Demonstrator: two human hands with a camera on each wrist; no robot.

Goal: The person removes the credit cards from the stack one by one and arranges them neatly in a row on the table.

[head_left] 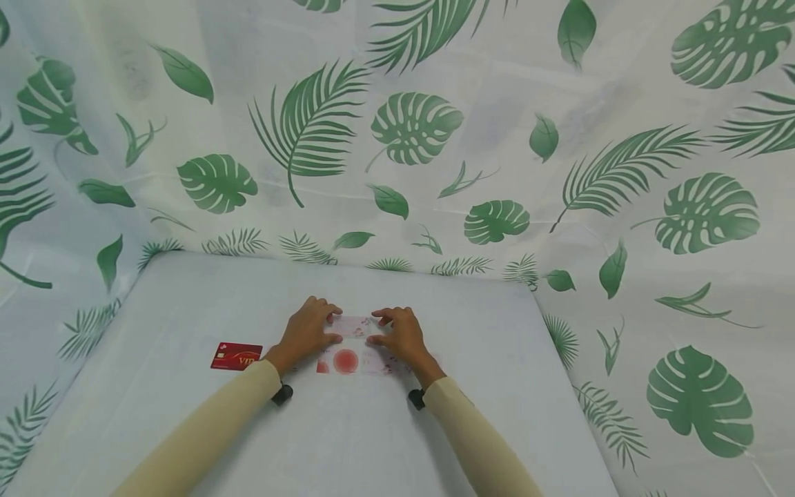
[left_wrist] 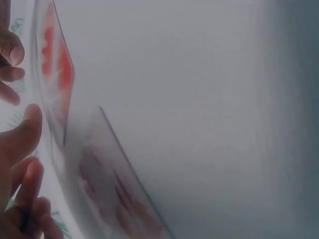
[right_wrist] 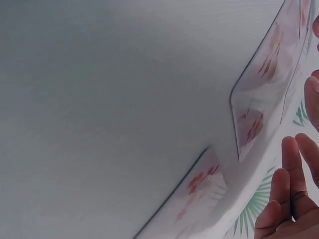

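Both hands reach over a white table. Between them lies a pale card with pink floral print (head_left: pixel 352 326). My left hand (head_left: pixel 307 329) grips the card's left end, index finger at the far edge and thumb at the near edge. At the other end, my right hand (head_left: pixel 400 333) holds it the same way, thumb and index finger apart across the card. Just nearer, a card with a red circle (head_left: pixel 345 361) lies beside another floral card (head_left: pixel 375 361), partly covered by the right hand. A purplish-printed card (left_wrist: pixel 117 184) shows below the left hand in the left wrist view.
A red VIP card (head_left: pixel 234 355) lies on the table (head_left: pixel 186 297), left of the left wrist. Under the right wrist, another floral card (right_wrist: pixel 187 196) shows in the right wrist view. Leaf-printed white sheeting (head_left: pixel 348 228) rises behind and beside the table.
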